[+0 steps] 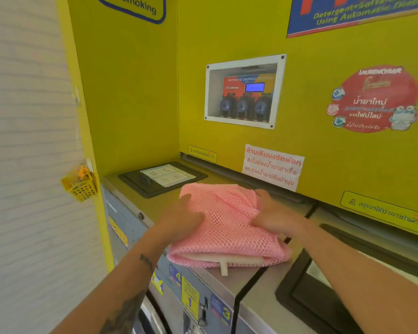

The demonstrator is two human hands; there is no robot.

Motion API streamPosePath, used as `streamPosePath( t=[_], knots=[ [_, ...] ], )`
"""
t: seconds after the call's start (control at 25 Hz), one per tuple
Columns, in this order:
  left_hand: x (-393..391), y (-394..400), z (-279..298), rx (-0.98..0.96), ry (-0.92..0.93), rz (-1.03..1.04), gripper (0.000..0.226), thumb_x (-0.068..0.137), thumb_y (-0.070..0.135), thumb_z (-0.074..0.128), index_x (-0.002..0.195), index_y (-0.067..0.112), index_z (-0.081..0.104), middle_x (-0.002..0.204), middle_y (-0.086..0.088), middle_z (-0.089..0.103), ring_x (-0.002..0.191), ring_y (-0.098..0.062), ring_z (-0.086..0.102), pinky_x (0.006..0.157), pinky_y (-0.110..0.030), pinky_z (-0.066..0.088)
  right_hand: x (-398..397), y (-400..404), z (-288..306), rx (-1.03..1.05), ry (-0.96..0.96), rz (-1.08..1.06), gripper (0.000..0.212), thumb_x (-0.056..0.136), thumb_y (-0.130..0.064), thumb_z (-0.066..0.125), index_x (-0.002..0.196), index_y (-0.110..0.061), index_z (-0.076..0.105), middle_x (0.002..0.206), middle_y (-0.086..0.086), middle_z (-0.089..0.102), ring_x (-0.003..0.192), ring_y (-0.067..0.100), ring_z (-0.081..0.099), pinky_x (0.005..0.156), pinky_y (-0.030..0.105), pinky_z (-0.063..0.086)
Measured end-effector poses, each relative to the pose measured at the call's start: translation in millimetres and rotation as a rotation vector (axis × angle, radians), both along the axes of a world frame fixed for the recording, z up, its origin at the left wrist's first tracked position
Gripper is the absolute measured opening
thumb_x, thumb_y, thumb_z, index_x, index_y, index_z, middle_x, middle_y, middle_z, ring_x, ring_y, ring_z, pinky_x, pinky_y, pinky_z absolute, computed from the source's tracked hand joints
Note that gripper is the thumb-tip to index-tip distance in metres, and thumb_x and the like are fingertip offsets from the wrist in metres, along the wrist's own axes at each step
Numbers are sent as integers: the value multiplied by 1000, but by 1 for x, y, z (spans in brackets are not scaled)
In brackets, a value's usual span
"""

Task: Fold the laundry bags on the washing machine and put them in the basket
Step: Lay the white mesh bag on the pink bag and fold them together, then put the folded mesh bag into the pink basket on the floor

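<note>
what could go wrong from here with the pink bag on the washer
1. The pink mesh bag overhangs the front edge of the washing machine top, its white zipper tab already dangling, so it could slide off.
2. The left hand and right hand lie flat on it, no real grip; the layers may spring open when lifted.
3. The bag sits over the gap between machines, where loose mesh might snag.

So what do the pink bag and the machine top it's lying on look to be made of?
Pink bag: soft open mesh, likely synthetic netting; holes show all over and it creases. A whitish strip runs along its near edge.
Machine top: looks like brushed grey metal with a dull sheen, though it could be painted.
</note>
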State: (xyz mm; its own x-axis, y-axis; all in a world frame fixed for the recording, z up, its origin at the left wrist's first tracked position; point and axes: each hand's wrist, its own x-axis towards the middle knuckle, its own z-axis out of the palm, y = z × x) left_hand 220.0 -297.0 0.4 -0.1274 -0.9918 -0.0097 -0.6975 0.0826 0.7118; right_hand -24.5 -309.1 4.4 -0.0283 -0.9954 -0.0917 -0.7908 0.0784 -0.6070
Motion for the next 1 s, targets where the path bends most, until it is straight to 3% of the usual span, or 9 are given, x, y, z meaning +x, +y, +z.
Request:
streamPosePath(
  t=[0.08,0.12,0.24,0.36,0.48,0.56,0.68,0.84,1.0],
  knots=[
    [-5,25,-2,-28,153,58,71,90,13,58,151,31,26,150,-4,34,81,-2,55,59,-11,47,3,20,1,-38,-121,74,107,77,-6,70,155,-36,5,157,1,31,121,17,50,80,25,46],
    [-4,36,-5,-30,254,86,73,87,5,60,148,34,32,146,-4,36,77,-6,58,58,-17,51,5,28,1,-63,-165,113,106,78,-3,68,156,-37,5,160,0,26,123,15,48,79,22,45],
    [9,70,-13,68,505,131,75,84,-4,62,140,40,42,136,-6,42,86,-27,67,68,-39,61,17,53,7,-57,-245,235,97,81,0,64,154,-42,16,164,-5,15,132,14,43,69,10,40],
    [30,94,-25,218,787,162,76,82,-10,59,137,41,46,133,-13,47,96,-43,66,73,-48,59,35,70,8,1,-257,318,88,83,0,65,152,-40,27,165,-4,12,145,19,26,68,10,31],
    [45,120,-34,213,908,182,67,85,-11,54,136,32,51,132,-13,50,102,-43,64,76,-48,59,57,81,6,-10,-189,333,91,76,-1,71,148,-41,34,163,-3,15,145,23,27,88,23,33],
    [54,135,-40,143,963,259,53,89,-4,55,130,28,59,131,-11,54,101,-40,66,78,-48,60,75,88,2,-27,-164,328,89,74,3,70,145,-41,41,161,-1,21,138,23,36,85,23,40],
    [78,153,-48,-45,881,422,49,90,-3,54,124,31,65,133,-6,51,97,-35,67,80,-53,59,107,102,-1,-79,-191,388,76,79,9,60,141,-33,51,157,3,30,129,21,44,70,17,41],
    [130,191,-61,-162,710,515,60,90,-2,52,137,36,52,133,-3,51,93,-27,68,77,-46,61,162,122,-18,-72,-252,483,67,83,10,54,141,-24,53,155,4,36,125,14,42,89,21,32],
    [187,239,-88,-113,560,566,67,94,1,48,149,37,33,118,10,53,88,-25,67,78,-50,60,225,152,-64,-31,-270,538,64,83,12,54,142,-13,52,144,3,48,120,7,42,82,5,28]
  ],
)
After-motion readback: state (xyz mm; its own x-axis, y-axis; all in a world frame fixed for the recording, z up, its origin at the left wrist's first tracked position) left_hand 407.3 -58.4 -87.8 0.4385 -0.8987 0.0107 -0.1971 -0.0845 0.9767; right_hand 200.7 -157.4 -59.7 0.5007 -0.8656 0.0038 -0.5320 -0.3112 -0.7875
